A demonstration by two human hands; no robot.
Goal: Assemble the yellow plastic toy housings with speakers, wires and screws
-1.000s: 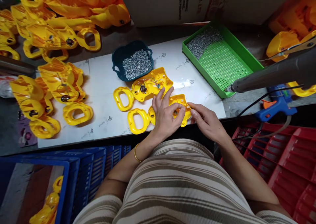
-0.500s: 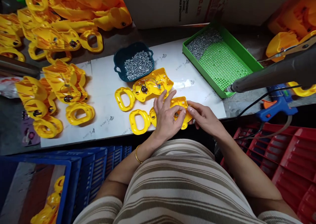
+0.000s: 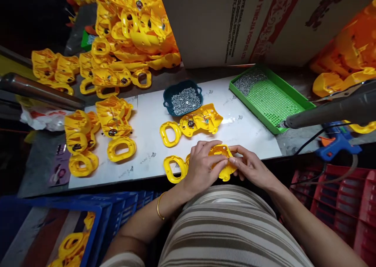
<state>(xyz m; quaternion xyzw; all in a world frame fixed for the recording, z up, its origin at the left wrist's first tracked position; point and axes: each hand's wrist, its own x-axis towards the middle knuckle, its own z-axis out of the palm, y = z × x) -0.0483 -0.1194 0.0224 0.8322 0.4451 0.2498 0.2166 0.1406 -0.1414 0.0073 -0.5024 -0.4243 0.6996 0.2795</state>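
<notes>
A yellow plastic shell half (image 3: 225,175) with a ring-shaped handle lies at the front edge of the white sheet, partly covered by my hands. My left hand (image 3: 201,167) is closed over its middle, with thumb and forefinger inside the hollow. Around its right end my right hand (image 3: 249,166) is closed, the thumb at the rim. Whether a small part sits between my fingertips cannot be seen. Just behind lies a second yellow shell half (image 3: 201,121) with wires and a round dark part inside. A dark teal basket (image 3: 167,108) of small screws touches its far side.
A green tray (image 3: 274,128) with metal pieces stands at the back right, before a cardboard box (image 3: 202,31). Stacked yellow shells (image 3: 114,116) occupy the left. A blue glue gun (image 3: 337,141) hangs at the right. Blue crates (image 3: 117,208) and red crates (image 3: 331,204) flank me below.
The view has shifted, so the bench appears lower and further right. My left fingers, raised before, have come down over the shell. My right hand keeps its grip at the shell's right end.
</notes>
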